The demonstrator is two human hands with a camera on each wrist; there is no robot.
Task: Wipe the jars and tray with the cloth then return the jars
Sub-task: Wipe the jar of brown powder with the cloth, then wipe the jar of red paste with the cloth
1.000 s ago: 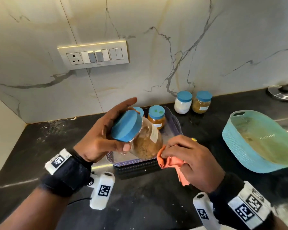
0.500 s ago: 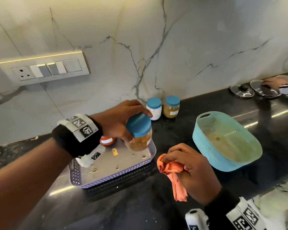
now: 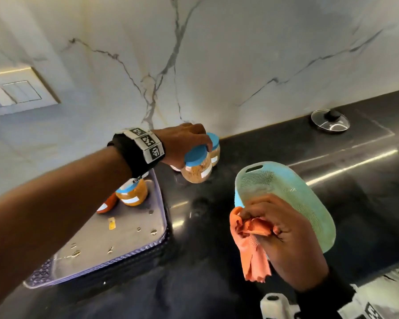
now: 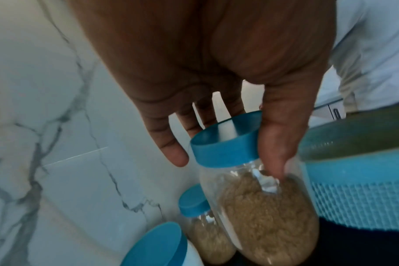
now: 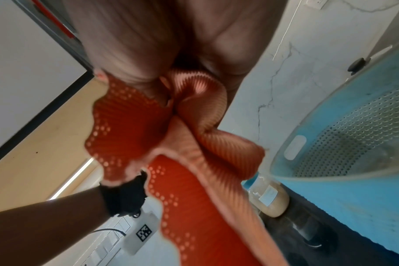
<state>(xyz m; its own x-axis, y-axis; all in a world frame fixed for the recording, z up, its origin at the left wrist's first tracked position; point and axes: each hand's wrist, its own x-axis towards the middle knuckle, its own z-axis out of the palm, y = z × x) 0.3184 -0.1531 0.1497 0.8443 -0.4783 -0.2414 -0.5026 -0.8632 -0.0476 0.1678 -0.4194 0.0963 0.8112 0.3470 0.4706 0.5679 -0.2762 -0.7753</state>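
Blue-lidded and filled with brown granules, a clear jar (image 3: 197, 168) is held by the left hand (image 3: 182, 143) at its lid, the thumb down one side and the fingers (image 4: 169, 144) spread on the other; it stands at or just above the dark desk (image 3: 217, 284), and the pictures do not settle whether it touches. Right behind it, against the marble wall (image 3: 217, 54), stand two more blue-lidded jars, one with brown contents (image 3: 214, 148) and a white one (image 4: 162, 246) mostly hidden in the head view. To the left lies the grey tray (image 3: 115, 240), speckled with small bits and a yellow scrap, with an orange-filled jar (image 3: 133, 192) upright at its far end and a red-orange jar (image 3: 107, 203) partly hidden by the forearm beside it. The right hand (image 3: 286, 236) hovers near the person, fingers curled round a bunched orange cloth (image 3: 251, 247) whose loose end hangs down. Just beyond that hand sits a turquoise perforated basket (image 3: 304, 199). Farther right a glass pot lid (image 3: 329, 122) rests on the desk, and a switch plate (image 3: 16, 93) is set in the wall at the left.
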